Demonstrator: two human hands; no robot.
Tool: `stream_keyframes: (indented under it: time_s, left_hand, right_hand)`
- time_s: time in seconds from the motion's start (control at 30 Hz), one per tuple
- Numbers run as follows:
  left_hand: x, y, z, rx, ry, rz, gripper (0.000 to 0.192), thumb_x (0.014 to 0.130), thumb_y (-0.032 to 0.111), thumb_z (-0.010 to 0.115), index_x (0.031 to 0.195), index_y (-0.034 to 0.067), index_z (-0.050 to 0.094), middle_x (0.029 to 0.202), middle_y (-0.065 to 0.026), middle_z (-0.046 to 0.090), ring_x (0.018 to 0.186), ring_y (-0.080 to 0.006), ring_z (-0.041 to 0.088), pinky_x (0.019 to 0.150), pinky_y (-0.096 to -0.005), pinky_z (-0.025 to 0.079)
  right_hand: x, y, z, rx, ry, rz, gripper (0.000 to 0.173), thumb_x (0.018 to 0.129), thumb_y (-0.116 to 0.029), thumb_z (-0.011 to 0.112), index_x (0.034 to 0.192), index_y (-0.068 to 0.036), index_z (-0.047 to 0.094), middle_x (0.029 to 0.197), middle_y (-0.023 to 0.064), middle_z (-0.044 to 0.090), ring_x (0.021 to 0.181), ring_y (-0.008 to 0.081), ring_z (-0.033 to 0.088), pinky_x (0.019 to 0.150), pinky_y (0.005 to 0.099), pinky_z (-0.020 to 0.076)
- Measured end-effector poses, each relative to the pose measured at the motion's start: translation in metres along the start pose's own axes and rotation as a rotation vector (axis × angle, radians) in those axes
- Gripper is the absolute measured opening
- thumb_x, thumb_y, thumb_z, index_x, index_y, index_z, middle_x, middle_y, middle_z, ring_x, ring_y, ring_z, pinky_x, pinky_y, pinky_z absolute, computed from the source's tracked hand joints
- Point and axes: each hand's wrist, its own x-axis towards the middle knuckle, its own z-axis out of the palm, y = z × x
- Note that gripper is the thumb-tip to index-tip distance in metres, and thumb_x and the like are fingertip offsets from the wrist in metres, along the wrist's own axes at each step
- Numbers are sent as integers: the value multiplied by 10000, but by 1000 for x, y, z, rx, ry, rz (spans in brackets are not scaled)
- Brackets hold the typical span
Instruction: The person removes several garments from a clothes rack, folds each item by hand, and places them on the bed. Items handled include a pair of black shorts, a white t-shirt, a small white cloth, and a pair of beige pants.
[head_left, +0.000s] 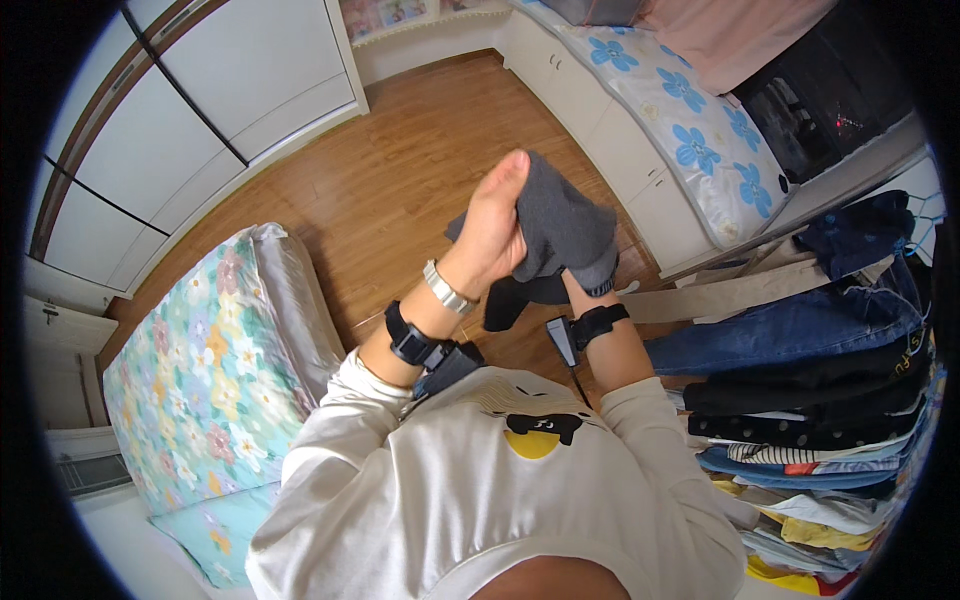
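Observation:
A dark grey sock (559, 214) covers most of my right hand (581, 289); only its wrist and heel show below the sock's ribbed cuff. My left hand (495, 217) grips the grey cloth, its thumb up along the sock's upper edge and its fingers mostly hidden behind. Black cloth (510, 300), perhaps another sock, hangs below and between the two hands. A bit of dark cloth also sticks out to the left of my left hand. Black straps with small devices are around both forearms, and a silver watch band is around my left wrist.
At left stands a bed with a floral quilt (202, 360), and behind it a white sliding wardrobe (255, 67). Clothes, among them blue jeans (787, 330), hang at right. A cabinet with a flowered pad (682, 90) runs along the window. Wooden floor (405, 165) lies ahead.

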Motion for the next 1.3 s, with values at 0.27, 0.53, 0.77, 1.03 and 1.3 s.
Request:
stream_keyframes:
  time_s: [0.27, 0.53, 0.77, 1.03, 1.3]
  left_hand:
    - [-24, 8, -8, 841, -159, -469, 282, 942, 251, 569, 1112, 30, 611, 1057, 15, 609, 989, -69, 521, 892, -241, 409]
    - [13, 44, -57, 1905, 243, 589, 317, 904, 333, 573, 975, 26, 607, 861, -137, 611, 729, -338, 612, 615, -395, 495]
    - [11, 23, -48, 2024, -80, 447, 239, 879, 246, 609, 994, 39, 577, 976, -85, 581, 805, -298, 610, 657, -375, 506]
    - [10, 14, -42, 1036, -426, -136, 190, 969, 229, 521, 955, 48, 577, 892, 66, 544, 870, -51, 479, 808, -230, 426]
    - [13, 34, -98, 1681, 127, 10, 393, 896, 364, 615, 1091, 24, 613, 661, -42, 537, 564, -119, 449, 538, -280, 407]
  right_hand:
    - [-22, -6, 2, 63, -105, -97, 356, 921, -265, 553, 1193, -36, 551, 1135, 107, 614, 1003, 224, 598, 823, 335, 481]
    - [11, -19, 12, 83, -128, -102, 335, 917, -255, 556, 1174, -41, 562, 1119, 108, 620, 984, 227, 605, 807, 338, 486]
    - [0, -16, 19, 86, -151, -90, 318, 913, -246, 559, 1158, -45, 571, 1104, 109, 626, 967, 230, 610, 792, 341, 489]
    - [-12, -31, -5, 3, -167, -144, 298, 908, -237, 561, 1139, -50, 581, 1088, 110, 632, 948, 234, 617, 776, 344, 494]
    - [4, -55, 11, -411, -203, -376, 278, 904, -227, 564, 1120, -54, 591, 1072, 111, 638, 929, 237, 623, 759, 348, 498]
